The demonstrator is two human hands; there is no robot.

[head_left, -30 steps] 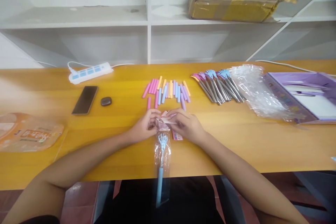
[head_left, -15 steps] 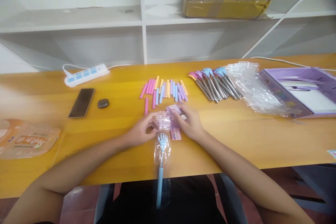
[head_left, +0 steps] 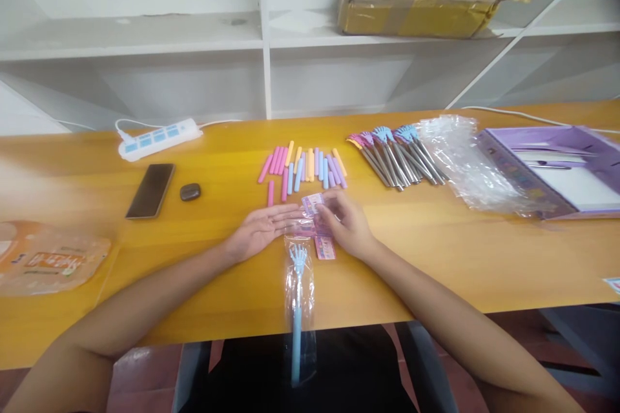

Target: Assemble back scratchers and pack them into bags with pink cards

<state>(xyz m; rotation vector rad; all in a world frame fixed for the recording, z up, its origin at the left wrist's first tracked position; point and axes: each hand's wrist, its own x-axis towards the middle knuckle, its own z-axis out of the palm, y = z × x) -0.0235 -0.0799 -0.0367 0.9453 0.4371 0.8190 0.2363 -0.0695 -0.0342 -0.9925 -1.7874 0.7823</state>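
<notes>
My left hand [head_left: 259, 230] lies open with its fingers stretched, their tips at the top of a clear plastic bag [head_left: 309, 297]. Inside the bag is a back scratcher [head_left: 296, 329] with a light blue hand-shaped head and a blue handle; its lower end passes the table edge. My right hand [head_left: 347, 224] is closed, pinching a small printed card [head_left: 312, 202] between thumb and fingers. Another printed card [head_left: 325, 247] lies on the table just under that hand. Pink-purple printing shows through the top of the bag, but I cannot tell whether a card is inside.
Pink, orange, blue and purple handle tubes [head_left: 310, 164] lie beyond my hands. Right of them are metal scratcher rods [head_left: 400, 161], clear bags [head_left: 484, 164] and a purple box [head_left: 547, 200]. Leftward are a phone [head_left: 151, 190], a dark earbud-like case [head_left: 190, 191] and a power strip [head_left: 161, 139].
My left hand has let go of the bag's top and straightened its fingers. The card at my right hand has shifted slightly left and now shows more fully.
</notes>
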